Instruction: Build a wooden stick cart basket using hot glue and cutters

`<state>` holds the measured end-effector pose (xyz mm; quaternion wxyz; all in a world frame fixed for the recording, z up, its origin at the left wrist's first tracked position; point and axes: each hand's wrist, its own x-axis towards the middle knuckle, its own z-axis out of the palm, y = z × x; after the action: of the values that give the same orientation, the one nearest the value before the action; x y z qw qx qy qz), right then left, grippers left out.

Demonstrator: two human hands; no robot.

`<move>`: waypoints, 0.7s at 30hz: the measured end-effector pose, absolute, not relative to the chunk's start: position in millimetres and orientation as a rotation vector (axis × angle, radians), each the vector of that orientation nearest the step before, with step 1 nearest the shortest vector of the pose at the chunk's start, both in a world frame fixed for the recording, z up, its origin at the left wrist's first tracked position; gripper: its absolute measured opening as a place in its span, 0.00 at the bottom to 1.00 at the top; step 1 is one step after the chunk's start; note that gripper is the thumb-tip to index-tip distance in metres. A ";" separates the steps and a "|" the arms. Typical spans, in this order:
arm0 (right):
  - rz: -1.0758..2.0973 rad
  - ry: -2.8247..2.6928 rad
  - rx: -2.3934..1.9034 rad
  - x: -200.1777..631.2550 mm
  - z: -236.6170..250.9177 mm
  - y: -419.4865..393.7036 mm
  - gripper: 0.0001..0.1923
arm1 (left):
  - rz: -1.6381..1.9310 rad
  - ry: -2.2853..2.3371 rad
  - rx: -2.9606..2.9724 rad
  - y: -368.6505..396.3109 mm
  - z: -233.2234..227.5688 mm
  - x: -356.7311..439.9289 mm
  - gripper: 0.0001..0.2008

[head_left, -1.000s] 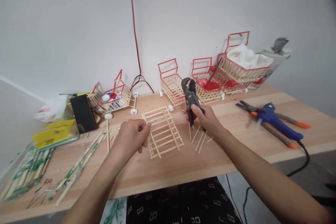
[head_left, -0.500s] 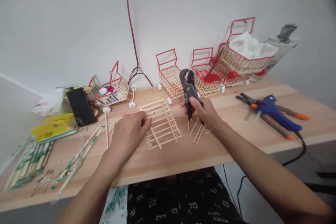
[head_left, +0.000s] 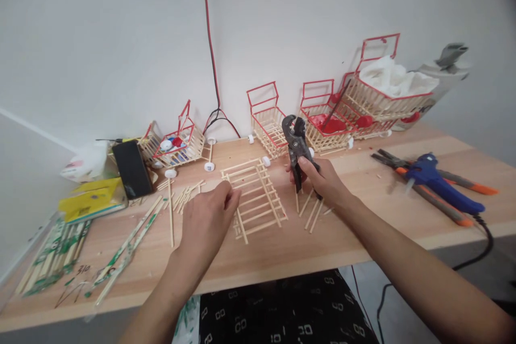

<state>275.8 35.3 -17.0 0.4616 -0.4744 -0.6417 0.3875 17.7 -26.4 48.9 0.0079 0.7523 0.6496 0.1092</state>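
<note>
My right hand (head_left: 320, 177) is wrapped round the black handles of a pipe cutter (head_left: 297, 145), its curved jaw pointing up. Below that hand, several short wooden sticks (head_left: 310, 217) lie on the table. My left hand (head_left: 209, 212) is closed, thumb against curled fingers, over the left side of a flat wooden stick frame (head_left: 258, 193). Whatever its fingers may hold is hidden. The frame lies flat, a ladder of crosspieces between two rails. Left of my left hand are a small pile of cut sticks (head_left: 187, 196) and a long stick with a white wheel (head_left: 170, 174).
Small stick carts with red rims (head_left: 268, 123) line the wall. To the right, a blue glue gun (head_left: 439, 180) lies over orange-handled pliers (head_left: 463, 220). A phone (head_left: 131, 169), a yellow packet (head_left: 92, 199) and wrapped stick bundles (head_left: 56, 252) occupy the left of the wooden table (head_left: 322, 250).
The whole view has shifted slightly, so everything sits a little lower and further right. Both hands keep nearly the same places, with the pipe cutter still in my right hand.
</note>
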 end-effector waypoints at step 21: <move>0.945 -1.592 -1.133 278.7 -21.0 37.0 0.31 | 0.675 2.220 2.459 -29.1 25.3 20.0 0.15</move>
<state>278.7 37.0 -21.0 0.4668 -0.4617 -0.6486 0.3850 20.0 -29.1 25.3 -0.1193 0.7221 0.6520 0.1983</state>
